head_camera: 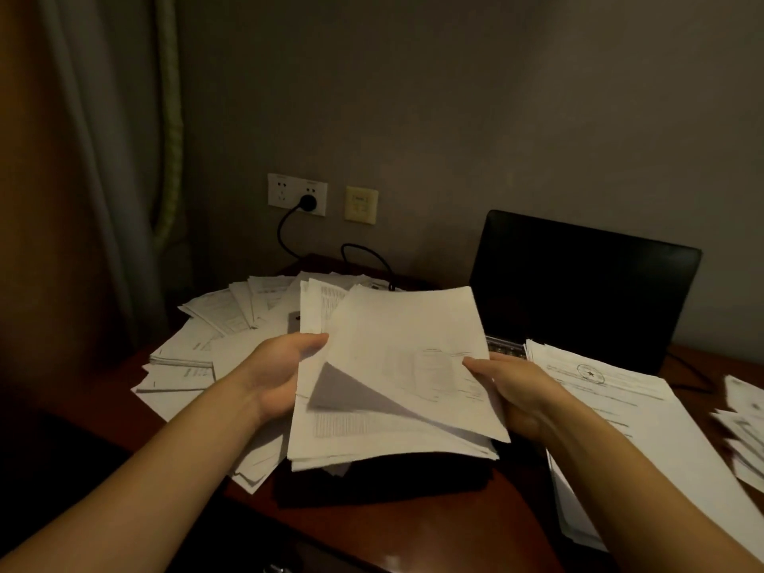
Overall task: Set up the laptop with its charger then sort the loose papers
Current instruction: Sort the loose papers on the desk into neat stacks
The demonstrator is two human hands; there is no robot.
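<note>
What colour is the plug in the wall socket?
The plug is black; the head view shows it.

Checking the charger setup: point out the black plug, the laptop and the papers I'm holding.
black plug [308, 202]: head view, its round body.
laptop [578, 291]: head view, middle of its dark screen.
held papers [407, 341]: head view, upper part of the top sheet.

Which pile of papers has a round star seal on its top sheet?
The flat pile on the right, in front of the laptop: its top sheet carries a circular star seal. The scattered left heap and the held stack show none.
</note>
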